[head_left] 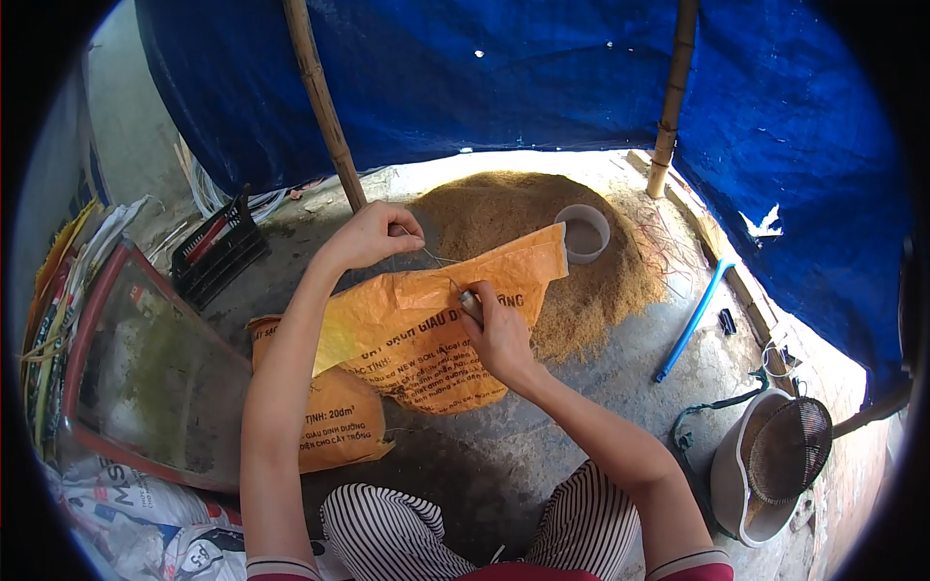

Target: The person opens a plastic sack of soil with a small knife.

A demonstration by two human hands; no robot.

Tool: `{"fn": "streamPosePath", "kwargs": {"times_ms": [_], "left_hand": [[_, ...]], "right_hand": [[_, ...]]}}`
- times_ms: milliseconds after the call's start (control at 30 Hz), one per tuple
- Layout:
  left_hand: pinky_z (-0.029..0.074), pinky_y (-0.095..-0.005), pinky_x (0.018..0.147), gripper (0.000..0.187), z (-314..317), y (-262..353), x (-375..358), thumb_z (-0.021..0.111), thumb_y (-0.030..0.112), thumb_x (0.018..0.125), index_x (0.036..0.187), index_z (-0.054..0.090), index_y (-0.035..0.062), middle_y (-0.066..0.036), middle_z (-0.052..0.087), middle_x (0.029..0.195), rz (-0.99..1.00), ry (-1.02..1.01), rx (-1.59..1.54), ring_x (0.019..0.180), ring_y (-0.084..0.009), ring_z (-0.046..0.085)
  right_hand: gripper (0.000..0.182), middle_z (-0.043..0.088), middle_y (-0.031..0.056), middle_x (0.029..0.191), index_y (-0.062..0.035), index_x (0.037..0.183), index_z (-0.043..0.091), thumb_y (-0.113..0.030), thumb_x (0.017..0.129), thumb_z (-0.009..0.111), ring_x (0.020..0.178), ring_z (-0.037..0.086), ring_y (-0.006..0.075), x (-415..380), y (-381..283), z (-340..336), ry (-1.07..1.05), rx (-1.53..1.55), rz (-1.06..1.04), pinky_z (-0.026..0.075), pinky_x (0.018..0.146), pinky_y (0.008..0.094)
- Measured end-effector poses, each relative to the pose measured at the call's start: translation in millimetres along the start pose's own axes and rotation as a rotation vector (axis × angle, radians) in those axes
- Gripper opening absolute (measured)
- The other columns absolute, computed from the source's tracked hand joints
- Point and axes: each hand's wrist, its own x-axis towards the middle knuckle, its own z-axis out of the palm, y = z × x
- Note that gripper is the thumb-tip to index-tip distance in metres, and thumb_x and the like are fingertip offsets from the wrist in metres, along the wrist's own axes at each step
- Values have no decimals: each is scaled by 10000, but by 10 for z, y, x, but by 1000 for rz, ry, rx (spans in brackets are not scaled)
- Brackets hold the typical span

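An orange printed sack (387, 324) stretches in front of my knees, its upper edge slanting up to the right. My left hand (373, 237) is raised above the sack's top edge, closed in a pinch on a thin thread (433, 257) that runs down to the sack. Against the sack's face, my right hand (504, 339) grips an awl-like tool (471, 306) with a rounded greyish handle; a thin shaft points up toward the edge. Its tip is too small to make out.
Behind the sack lies a heap of brown grain or husk (484, 208) with a white tub (583, 234) in it. A blue tube (693, 324) and a pale bucket (741, 470) with a sieve (790, 450) are right. A black crate (221, 247) and red-framed panel (160, 368) stand left.
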Motion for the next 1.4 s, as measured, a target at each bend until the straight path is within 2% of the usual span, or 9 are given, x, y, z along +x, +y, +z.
{"fn": "streamPosePath", "kwargs": {"times_ms": [300, 433, 533, 667, 1033, 1100, 1200, 1333, 1400], "left_hand": [[429, -274, 638, 168, -4, 98, -18, 716, 159, 777, 855, 686, 13, -27, 604, 747, 106, -62, 151, 689, -111, 533], [421, -282, 637, 174, -4, 157, -28, 710, 162, 777, 851, 686, 6, -24, 589, 745, 88, -58, 129, 688, -120, 520], [410, -292, 623, 174, 8, 150, -9, 706, 163, 780, 848, 684, 5, -27, 568, 730, 68, -34, 66, 672, -124, 497], [420, -304, 626, 160, 24, 175, 18, 704, 147, 773, 833, 672, 2, -53, 568, 723, 61, 25, 201, 676, -144, 511], [453, -326, 696, 145, 25, 60, -44, 699, 137, 763, 834, 673, 13, -80, 614, 773, 108, 129, 321, 748, -191, 565], [466, -325, 728, 153, -3, 100, -68, 713, 140, 745, 834, 689, 18, -76, 620, 772, 18, 63, 216, 770, -194, 579], [476, -313, 772, 175, 9, 13, -54, 727, 152, 742, 852, 706, 18, -72, 637, 781, 20, 61, 202, 783, -173, 596], [481, -308, 797, 196, 112, -181, -2, 735, 183, 761, 875, 719, 25, -65, 666, 805, -22, 55, 99, 798, -147, 613], [487, -354, 815, 213, 148, -255, -9, 735, 220, 770, 899, 732, 51, -72, 695, 828, -68, 51, -71, 821, -182, 635]], "right_hand": [[278, 632, 221, 785, -61, 1097, 462, -150, 861, 579, 740, 614, 408, -2, -9, -4, -10, 61, -1, 457, 627, 488], [293, 633, 221, 806, -66, 1114, 475, -137, 853, 588, 761, 619, 408, 4, 17, -3, -11, 94, -4, 468, 644, 472], [303, 634, 220, 820, -70, 1130, 485, -129, 853, 595, 774, 626, 402, 5, -3, -20, -22, 93, 10, 478, 655, 453], [285, 634, 220, 824, -61, 1095, 470, -140, 847, 586, 764, 612, 412, 6, 15, -8, -10, 91, -7, 460, 647, 488], [301, 635, 225, 832, -59, 1118, 473, -127, 847, 586, 784, 619, 408, 6, 13, -11, -24, 114, 3, 471, 663, 470], [313, 635, 233, 853, -50, 1135, 481, -127, 851, 589, 808, 626, 405, 5, 4, -14, -38, 121, 24, 480, 682, 453], [302, 635, 219, 806, -72, 1108, 465, -124, 837, 587, 757, 611, 412, 4, 34, 21, -7, 119, -14, 463, 640, 487], [247, 634, 215, 799, -76, 1103, 476, -192, 896, 545, 748, 610, 414, 8, -24, -1, -8, 138, -5, 461, 633, 490], [232, 635, 214, 802, -79, 1101, 479, -217, 920, 523, 746, 610, 415, 11, -32, -5, -16, 133, 9, 460, 631, 491]]}}
